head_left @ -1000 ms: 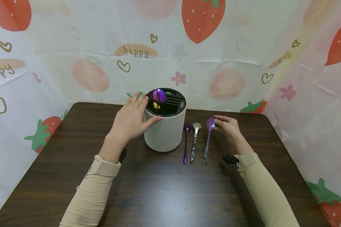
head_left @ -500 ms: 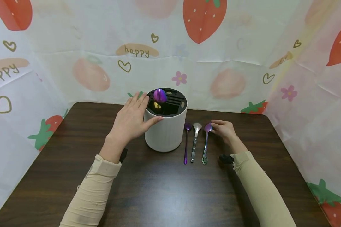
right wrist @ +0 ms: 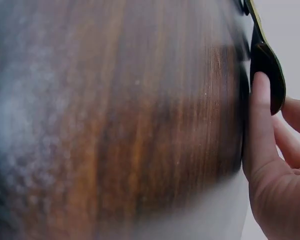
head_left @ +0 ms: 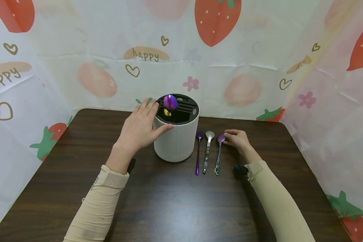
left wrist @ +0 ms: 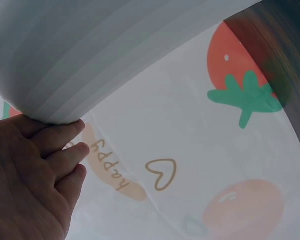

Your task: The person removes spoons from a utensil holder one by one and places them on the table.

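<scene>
My left hand (head_left: 139, 126) rests with straight fingers against the rim and side of a white utensil holder (head_left: 176, 143) with a black slotted top. A shiny purple spoon (head_left: 170, 102) stands in the holder, and something gold shows below its bowl. My right hand (head_left: 238, 139) pinches the bowl of a purple spoon with an ornate openwork handle (head_left: 219, 158). In the right wrist view one digit lies along the dark spoon bowl (right wrist: 270, 75) by the tabletop, with fingers on its other side. Fingertips of my left hand (left wrist: 35, 175) touch the holder's ribbed wall (left wrist: 90, 60) in the left wrist view.
Left of the ornate spoon lie a slim purple spoon (head_left: 198, 154) and a silver spoon with a patterned handle (head_left: 207, 151), roughly parallel. All are on a dark wooden table (head_left: 175, 208). A printed white cloth (head_left: 169, 77) hangs behind and at both sides.
My right hand has moved slightly left and nearer to me, and the ornate spoon's bowl has come down toward the table. The left hand stays on the holder.
</scene>
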Action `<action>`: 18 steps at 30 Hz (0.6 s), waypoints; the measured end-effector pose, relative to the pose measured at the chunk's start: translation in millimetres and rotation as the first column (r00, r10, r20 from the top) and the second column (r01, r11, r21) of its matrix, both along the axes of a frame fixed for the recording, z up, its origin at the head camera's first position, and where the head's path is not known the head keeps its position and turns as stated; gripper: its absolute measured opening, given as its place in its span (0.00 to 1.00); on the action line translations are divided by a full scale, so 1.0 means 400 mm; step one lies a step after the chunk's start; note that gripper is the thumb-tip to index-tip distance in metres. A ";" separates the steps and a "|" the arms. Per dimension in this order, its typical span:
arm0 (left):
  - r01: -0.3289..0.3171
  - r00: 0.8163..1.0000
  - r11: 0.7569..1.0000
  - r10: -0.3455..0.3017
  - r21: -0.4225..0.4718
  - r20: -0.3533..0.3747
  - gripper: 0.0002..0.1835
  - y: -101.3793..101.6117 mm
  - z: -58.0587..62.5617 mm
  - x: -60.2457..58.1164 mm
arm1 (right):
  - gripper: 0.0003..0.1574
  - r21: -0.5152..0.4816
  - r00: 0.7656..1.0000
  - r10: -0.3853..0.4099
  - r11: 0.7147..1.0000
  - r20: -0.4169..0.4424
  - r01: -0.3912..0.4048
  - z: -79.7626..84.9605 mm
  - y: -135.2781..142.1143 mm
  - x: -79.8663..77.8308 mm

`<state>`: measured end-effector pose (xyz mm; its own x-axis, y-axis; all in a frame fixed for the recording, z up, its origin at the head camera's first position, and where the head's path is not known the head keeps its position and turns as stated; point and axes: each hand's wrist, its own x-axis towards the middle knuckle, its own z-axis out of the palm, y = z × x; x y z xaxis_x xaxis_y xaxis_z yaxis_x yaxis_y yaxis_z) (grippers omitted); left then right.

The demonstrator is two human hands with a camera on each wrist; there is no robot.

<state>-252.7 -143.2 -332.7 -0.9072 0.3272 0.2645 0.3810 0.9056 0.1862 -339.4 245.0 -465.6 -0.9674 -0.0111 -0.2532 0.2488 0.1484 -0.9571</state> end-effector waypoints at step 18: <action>0.007 1.000 1.000 -0.007 0.005 -0.007 0.55 -0.002 -0.003 -0.005 | 0.30 0.328 0.999 0.004 0.944 -0.037 0.008 0.028 0.011 0.018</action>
<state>-254.8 -144.1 -334.0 -0.9031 0.3320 0.2726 0.3883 0.9023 0.1875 -332.3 249.5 -454.3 -0.9759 0.0685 -0.2071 0.2152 0.4557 -0.8637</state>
